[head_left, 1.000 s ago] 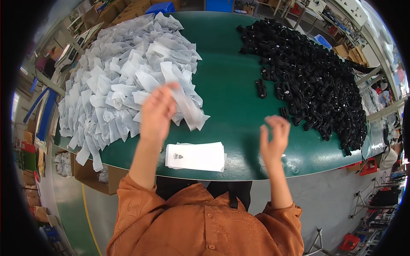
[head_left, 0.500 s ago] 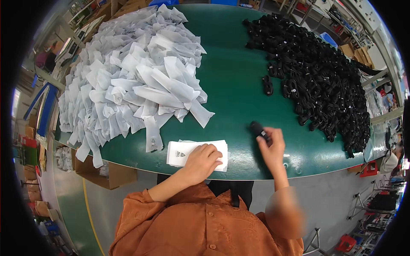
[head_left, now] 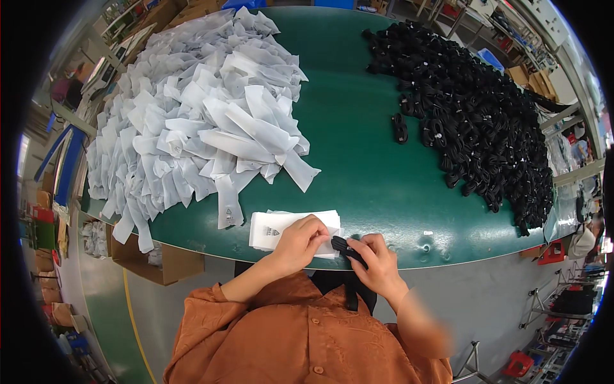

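Black bundle (head_left: 341, 246) moved to white bags (head_left: 259, 224) | right fingers (head_left: 372, 242) clamped on it | left fingers (head_left: 310, 227): cannot tell | dark print (head_left: 272, 232) showing

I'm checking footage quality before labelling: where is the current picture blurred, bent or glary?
Head view: right forearm smeared toward the elbow; head view: green table looks bowed along its front edge, with faint sheen nearby; head view: black bundle sharp enough to show ridges; head view: corners fall black.

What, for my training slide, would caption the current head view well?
Left hand on a stack of white bags, right hand holding a black cord bundle at the stack's right end.
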### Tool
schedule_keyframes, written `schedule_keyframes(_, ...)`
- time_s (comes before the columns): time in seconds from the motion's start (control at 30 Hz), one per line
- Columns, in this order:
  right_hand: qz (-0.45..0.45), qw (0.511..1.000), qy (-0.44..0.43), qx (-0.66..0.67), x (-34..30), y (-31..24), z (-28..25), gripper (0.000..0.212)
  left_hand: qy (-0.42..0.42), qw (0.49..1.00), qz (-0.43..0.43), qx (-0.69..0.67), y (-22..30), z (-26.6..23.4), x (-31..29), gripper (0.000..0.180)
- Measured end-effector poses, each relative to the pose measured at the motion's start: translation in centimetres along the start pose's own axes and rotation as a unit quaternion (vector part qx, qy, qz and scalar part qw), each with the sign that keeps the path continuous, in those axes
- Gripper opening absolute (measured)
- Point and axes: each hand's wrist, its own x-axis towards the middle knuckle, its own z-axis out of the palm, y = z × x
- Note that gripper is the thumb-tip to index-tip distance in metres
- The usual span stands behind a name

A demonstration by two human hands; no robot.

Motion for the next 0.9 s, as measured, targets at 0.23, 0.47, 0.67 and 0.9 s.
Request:
schedule_keyframes(0.23, 0.439, 0.757, -0.130, 0.467, 0.7, 0.2, 0.1, 0.029, -0.012, 0.981, 0.179, 0.079, 1.4, -0.3, 0.7, 0.019)
schedule_keyframes(0.47, 0.060, 0.967, -0.019, 0.246, 2.5, -1.1, 0.3, 0.040, 0.032, 0.987, 0.150, 0.042, 2.9, -1.6, 2.0, 0.016)
schedule_keyframes(0.67, -0.003, 0.972, 0.178, 0.152, 9.6, 2.1, -1.2, 0.026, 0.121, 0.969, 0.041, -0.213, 3.1, -7.5, 6.0, 0.005)
schedule_keyframes(0.9, 0.062, 0.921, 0.233, -0.307, 16.6, 17.5, -1.0, 0.042, 0.422, 0.890, 0.173, 0.024, 4.7, -12.7, 9.8, 0.022)
